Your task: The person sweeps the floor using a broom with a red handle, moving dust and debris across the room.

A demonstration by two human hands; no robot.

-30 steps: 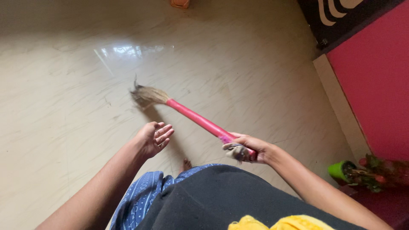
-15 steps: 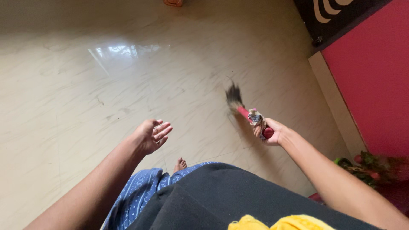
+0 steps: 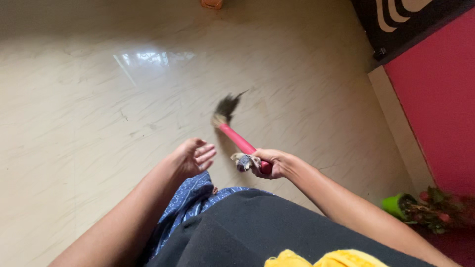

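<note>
My right hand grips the end of a broom's pink handle. A bit of grey cloth is tied round that end, just left of my fingers. The dry grass bristles point away from me, blurred, low over the cream marble floor. My left hand hangs free to the left of the broom, fingers loosely apart, holding nothing. Below both arms are my blue patterned trousers and black top.
A red wall with a pale skirting strip runs down the right side. A green pot with a red-flowered plant stands at its foot. A dark patterned panel fills the top right corner. A small orange object sits at the far floor edge.
The broom head swung from the left over to the right, then back toward the middle. My right hand followed it. My left hand stayed open and drifted slightly right.
</note>
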